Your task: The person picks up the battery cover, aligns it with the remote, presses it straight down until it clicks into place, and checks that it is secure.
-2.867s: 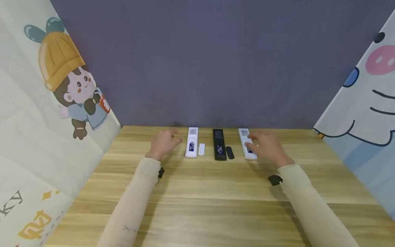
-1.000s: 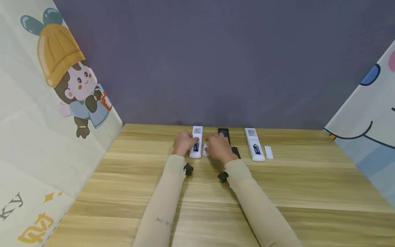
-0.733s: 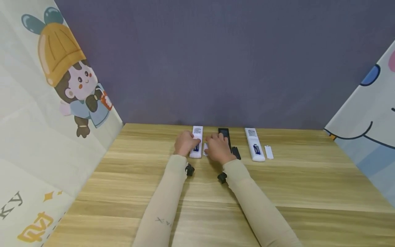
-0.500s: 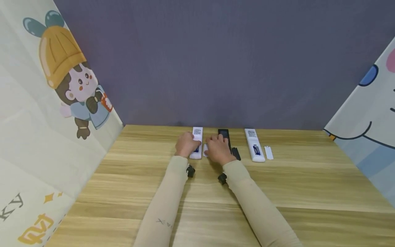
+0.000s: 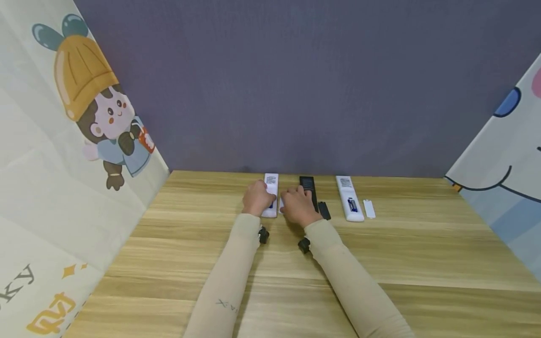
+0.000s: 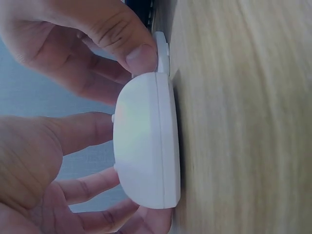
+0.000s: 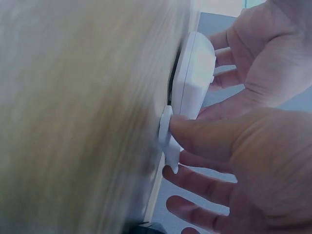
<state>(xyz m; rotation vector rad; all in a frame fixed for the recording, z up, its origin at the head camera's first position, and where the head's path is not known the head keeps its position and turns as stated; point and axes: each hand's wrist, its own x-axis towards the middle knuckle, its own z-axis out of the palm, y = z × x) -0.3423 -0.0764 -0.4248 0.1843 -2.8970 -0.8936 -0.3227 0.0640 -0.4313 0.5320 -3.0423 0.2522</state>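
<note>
A white remote control point(image 5: 271, 181) lies back side up at the left of the row, blue batteries in its bay partly hidden by my left thumb. My left hand point(image 5: 257, 198) holds it, thumb on top and other fingers at its far side in the left wrist view. Beside the remote, my right hand point(image 5: 297, 205) pinches a small white battery cover point(image 7: 165, 127) between thumb and forefinger. The cover is at the table surface, next to the remote's side. Partly hidden by my right hand is a black remote control point(image 5: 307, 183).
Right of the black remote lies its black battery cover point(image 5: 324, 211). Further right is another white remote control point(image 5: 347, 192) with batteries showing, and its white cover point(image 5: 369, 209) beside it. A dark grey panel point(image 5: 270, 94) stands behind the wooden table point(image 5: 270, 291).
My right hand has come left from the right white remote to the left one's cover, now pinched. My left hand has moved right onto the remote, its thumb now over the batteries.
</note>
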